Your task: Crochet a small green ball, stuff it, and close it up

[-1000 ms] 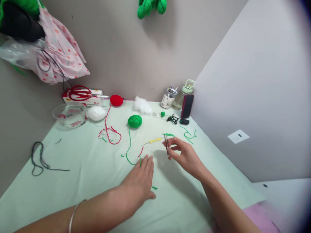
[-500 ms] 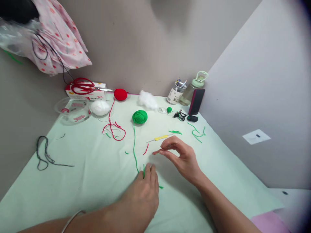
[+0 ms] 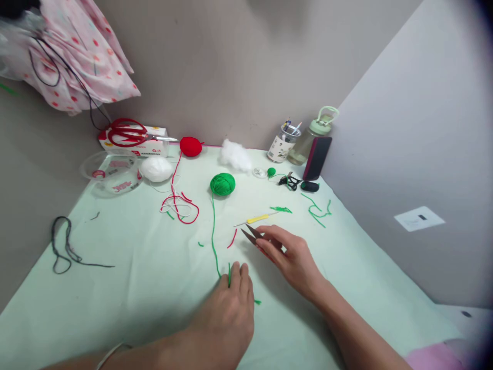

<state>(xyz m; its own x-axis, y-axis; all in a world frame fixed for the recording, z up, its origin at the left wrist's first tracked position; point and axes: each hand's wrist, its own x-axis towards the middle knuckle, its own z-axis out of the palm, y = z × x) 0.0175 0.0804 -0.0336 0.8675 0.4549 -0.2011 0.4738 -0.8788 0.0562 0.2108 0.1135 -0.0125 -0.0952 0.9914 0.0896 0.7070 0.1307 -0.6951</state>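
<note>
My left hand (image 3: 233, 303) lies low over the table, fingers extended and close together, holding green yarn (image 3: 229, 275) down. One strand runs from under it up to the green yarn ball (image 3: 222, 184), and a short end sticks out past its right side. What lies beneath the palm is hidden. In my right hand (image 3: 290, 252) are dark thread snips (image 3: 251, 235), their two pointed blades apart and aimed left. Just beyond those tips lie a red yarn scrap (image 3: 232, 238) and a crochet hook with a yellow handle (image 3: 257, 219).
Along the back stand a clear tub (image 3: 111, 177), white yarn ball (image 3: 156, 169), red yarn ball (image 3: 191, 146), white stuffing (image 3: 234, 155), pen cup (image 3: 284, 145), bottle (image 3: 308, 141) and phone (image 3: 317, 158). Red-handled scissors (image 3: 129, 134) rest on a box. Black cord (image 3: 63, 249) lies left.
My right hand has turned the snips, so both spread blades now show. The left hand stays on the green yarn. The view has shifted slightly.
</note>
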